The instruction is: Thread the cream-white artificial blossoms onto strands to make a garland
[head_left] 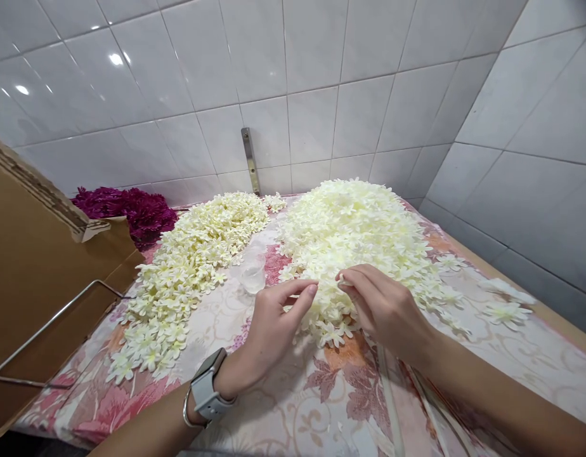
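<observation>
My left hand (pixel 279 320), with a watch (pixel 210 384) on its wrist, has thumb and forefinger pinched together at the near edge of a large heap of pale cream-white artificial flowers (pixel 354 222). Whatever sits between those fingertips is too small to tell. Just to the right, my right hand (pixel 385 311) is closed in a pinch above the same heap. A tiny whitish bit shows at its fingertips, but its kind is unclear. The two sets of fingertips are a short gap apart. Loose flower heads lie on the cloth below them.
A second heap of smaller yellowish-white flowers (pixel 193 260) spreads along the left. Between the heaps stands a clear plastic cup (pixel 253 273). Purple flowers (pixel 145 216) lie behind a cardboard box (pixel 45 304) with a wire handle. Pale strips (pixel 390 400) cross the floral tablecloth (pixel 283 419). Tiled walls close the back and right.
</observation>
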`<state>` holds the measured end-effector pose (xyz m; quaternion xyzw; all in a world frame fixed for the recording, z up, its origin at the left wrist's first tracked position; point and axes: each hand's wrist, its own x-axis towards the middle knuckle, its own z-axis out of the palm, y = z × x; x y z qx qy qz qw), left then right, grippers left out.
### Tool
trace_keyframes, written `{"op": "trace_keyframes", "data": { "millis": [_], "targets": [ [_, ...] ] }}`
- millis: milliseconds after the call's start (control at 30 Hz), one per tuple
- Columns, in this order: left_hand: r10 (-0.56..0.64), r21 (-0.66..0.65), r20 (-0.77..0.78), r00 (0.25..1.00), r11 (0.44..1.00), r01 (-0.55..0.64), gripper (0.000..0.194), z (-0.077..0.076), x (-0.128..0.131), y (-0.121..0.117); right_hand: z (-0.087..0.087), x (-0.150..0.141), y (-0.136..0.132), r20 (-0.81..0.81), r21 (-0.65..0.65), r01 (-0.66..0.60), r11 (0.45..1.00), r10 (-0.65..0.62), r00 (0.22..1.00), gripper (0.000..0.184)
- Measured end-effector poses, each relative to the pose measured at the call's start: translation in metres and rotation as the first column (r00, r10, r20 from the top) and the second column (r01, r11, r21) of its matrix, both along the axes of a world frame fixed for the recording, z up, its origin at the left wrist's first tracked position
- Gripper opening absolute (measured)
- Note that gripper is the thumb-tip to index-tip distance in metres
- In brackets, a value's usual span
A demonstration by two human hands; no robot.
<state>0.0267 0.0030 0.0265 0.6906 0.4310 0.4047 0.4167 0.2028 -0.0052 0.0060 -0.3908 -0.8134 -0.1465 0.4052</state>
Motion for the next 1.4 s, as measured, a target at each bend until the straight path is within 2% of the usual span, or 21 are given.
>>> {"op": "trace_keyframes", "data": {
  "millis": [100, 200, 333, 400, 467, 567, 633, 733, 833, 900, 1000, 1133, 1267, 1400],
  "targets": [
    [0.012, -0.015, 0.014, 1.000, 1.000, -0.012, 0.025, -0.001, -0.001, 0.000, 0.005, 0.001, -0.001, -0.062, -0.064, 0.053, 0.997, -0.057, 0.996, 0.013],
    [0.019, -0.041, 0.026, 0.999, 0.999, -0.018, 0.024, -0.002, -0.001, 0.000, 0.009, -0.003, -0.006, -0.206, -0.250, 0.054, 0.967, -0.107, 0.973, 0.029],
    [0.037, -0.062, 0.033, 0.999, 0.997, -0.034, 0.024, -0.003, -0.002, 0.003, 0.013, -0.005, -0.009, -0.412, -0.492, -0.083, 0.867, -0.147, 0.899, 0.043],
    [0.036, -0.063, 0.035, 0.999, 0.997, -0.034, 0.025, -0.004, -0.002, 0.005, 0.013, -0.005, -0.009, -0.450, -0.542, -0.131, 0.830, -0.155, 0.879, 0.044],
    [0.041, -0.073, 0.043, 0.998, 0.997, -0.037, 0.025, -0.005, -0.002, 0.006, 0.012, -0.003, -0.008, -0.426, -0.554, -0.137, 0.821, -0.138, 0.894, 0.041],
    [0.045, -0.119, 0.080, 0.996, 0.992, -0.035, 0.025, -0.007, 0.000, 0.007, 0.009, -0.001, -0.005, -0.370, -0.519, -0.153, 0.841, -0.060, 0.927, 0.027],
    [0.046, -0.149, 0.107, 0.993, 0.988, -0.030, 0.025, -0.007, 0.000, 0.007, 0.008, 0.000, -0.004, -0.360, -0.487, -0.170, 0.857, -0.019, 0.933, 0.025],
    [0.040, -0.165, 0.123, 0.992, 0.986, -0.020, 0.024, -0.006, 0.001, 0.007, 0.008, 0.002, -0.003, -0.325, -0.471, -0.135, 0.872, -0.030, 0.945, 0.028],
    [0.014, -0.173, 0.126, 0.992, 0.985, 0.008, 0.024, -0.006, 0.001, 0.006, 0.009, 0.001, -0.004, -0.246, -0.446, -0.062, 0.893, -0.056, 0.968, 0.022],
    [-0.024, -0.175, 0.119, 0.993, 0.984, 0.045, 0.023, -0.005, 0.002, 0.005, 0.010, -0.001, -0.005, -0.178, -0.403, -0.040, 0.914, -0.035, 0.983, 0.019],
    [-0.122, -0.185, 0.102, 0.987, 0.973, 0.140, 0.025, -0.002, 0.003, 0.003, 0.008, -0.005, -0.008, -0.092, -0.328, -0.031, 0.944, 0.000, 0.996, 0.024],
    [-0.226, -0.279, 0.147, 0.963, 0.925, 0.260, 0.020, 0.002, 0.004, -0.001, 0.002, -0.010, -0.012, -0.020, -0.200, -0.024, 0.980, 0.020, 1.000, 0.034],
    [-0.169, -0.296, 0.250, 0.953, 0.924, 0.241, 0.016, 0.002, 0.005, 0.000, -0.001, -0.015, -0.013, 0.029, -0.141, 0.030, 0.989, -0.027, 0.999, 0.020],
    [-0.070, -0.330, 0.286, 0.956, 0.929, 0.167, 0.017, 0.002, 0.002, 0.008, 0.001, -0.015, -0.010, 0.014, -0.051, -0.012, 0.999, 0.013, 1.000, 0.031]
  ]
}}
